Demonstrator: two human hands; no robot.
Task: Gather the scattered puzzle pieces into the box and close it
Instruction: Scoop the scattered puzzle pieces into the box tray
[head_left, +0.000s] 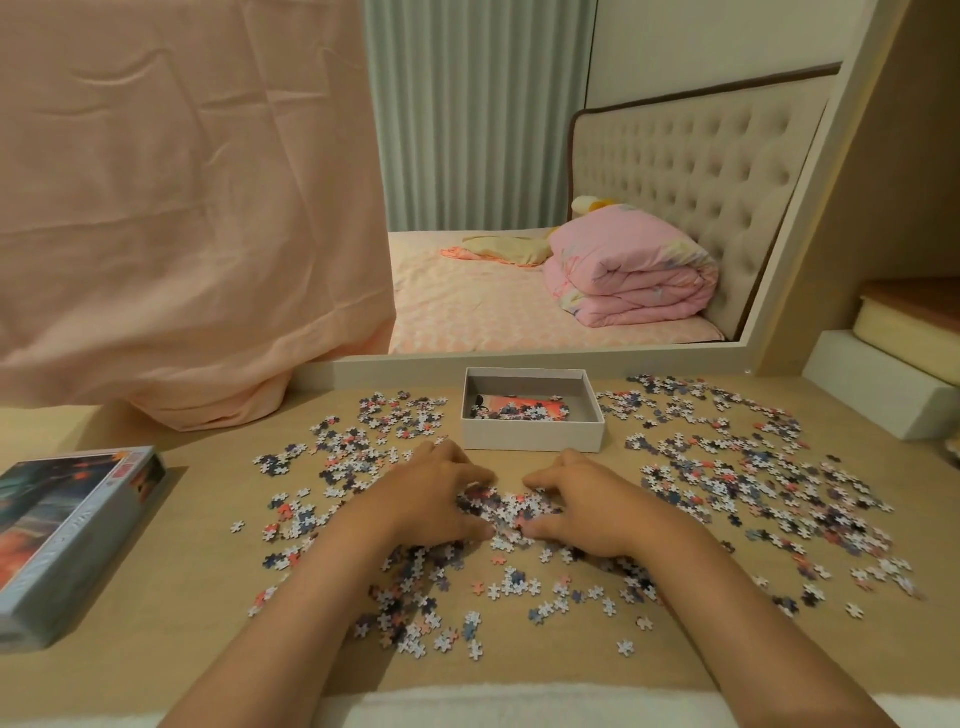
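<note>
Small puzzle pieces (737, 483) in white, navy and coral lie scattered across the wooden desk (171, 597). An open white box (535, 435) stands at the back middle, holding a few pieces and a coral bag. My left hand (434, 499) and my right hand (587, 509) rest on the desk just in front of the box, facing each other. Their curled fingers cup a small heap of pieces (506, 512) between them. The printed box lid (67, 540) lies on the left side of the desk.
A mirror (519, 182) behind the desk shows a bed with a folded pink quilt. A peach cloth (182, 208) hangs over the mirror's left part and reaches the desk. White and cream foam blocks (878, 389) sit at the right.
</note>
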